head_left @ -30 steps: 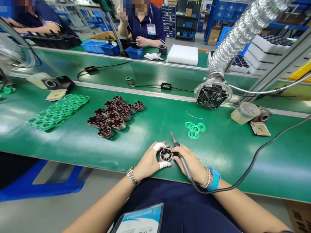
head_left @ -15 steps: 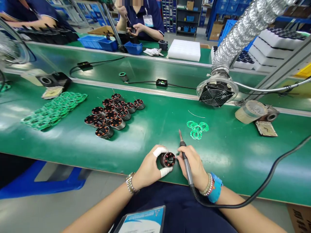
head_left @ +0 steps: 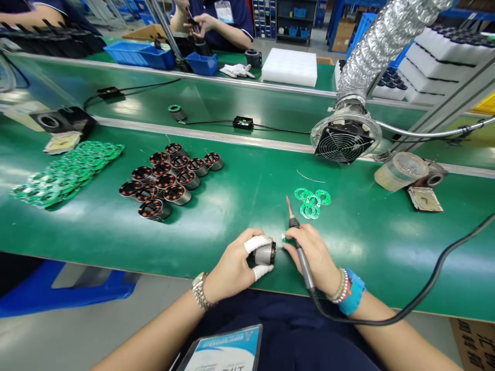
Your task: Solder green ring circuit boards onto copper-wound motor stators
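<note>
My left hand, with white finger covers on thumb and finger, is closed around a motor stator. The stator lies on its side in the grip, its open end facing right. A soldering iron rests in my right hand, its tip pointing up and away over the bench. At that hand's fingertips shows a small piece of green circuit board, mostly hidden by the fingers. A narrow gap separates it from the stator. Several green ring-shaped boards lie loosely beyond my right hand.
Several stators stand grouped at left, beside rows of green ring boards. A fume fan hangs at the back. A plastic cup and a sponge tray sit at right. The iron's cable loops across my right forearm. A co-worker sits opposite.
My left hand has turned the stator from its open end facing up toward me to facing right. A piece of green board now shows at my right fingertips. The camera view has shifted slightly.
</note>
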A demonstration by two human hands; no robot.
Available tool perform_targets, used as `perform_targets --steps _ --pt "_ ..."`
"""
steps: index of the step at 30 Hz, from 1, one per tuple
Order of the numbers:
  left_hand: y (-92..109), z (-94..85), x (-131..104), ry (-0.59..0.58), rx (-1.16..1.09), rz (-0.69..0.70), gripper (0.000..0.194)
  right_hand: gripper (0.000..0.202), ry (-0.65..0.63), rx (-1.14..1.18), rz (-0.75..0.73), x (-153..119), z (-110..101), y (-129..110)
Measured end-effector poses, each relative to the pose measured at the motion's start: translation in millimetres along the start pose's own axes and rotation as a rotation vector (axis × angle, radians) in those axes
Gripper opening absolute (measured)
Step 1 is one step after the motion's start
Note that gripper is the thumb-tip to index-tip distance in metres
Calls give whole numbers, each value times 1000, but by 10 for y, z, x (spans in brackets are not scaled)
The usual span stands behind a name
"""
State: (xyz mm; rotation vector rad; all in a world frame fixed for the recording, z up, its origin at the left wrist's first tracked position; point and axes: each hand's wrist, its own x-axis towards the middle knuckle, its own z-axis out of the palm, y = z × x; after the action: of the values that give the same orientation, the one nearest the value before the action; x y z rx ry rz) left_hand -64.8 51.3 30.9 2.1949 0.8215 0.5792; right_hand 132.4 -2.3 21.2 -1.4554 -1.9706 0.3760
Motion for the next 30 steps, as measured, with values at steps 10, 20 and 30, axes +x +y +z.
perform_targets --steps 10,20,30 --pt "-231 -101 159 -76 -125 -61 41 18 -53 -55 -58 9 15 153" --pt "-239 -82 201 -69 -127 -6 41 24 88 296 41 -184 -383 179" --pt "-222 -81 224 -61 -134 -25 43 17 -11 379 133 -153 -360 197"
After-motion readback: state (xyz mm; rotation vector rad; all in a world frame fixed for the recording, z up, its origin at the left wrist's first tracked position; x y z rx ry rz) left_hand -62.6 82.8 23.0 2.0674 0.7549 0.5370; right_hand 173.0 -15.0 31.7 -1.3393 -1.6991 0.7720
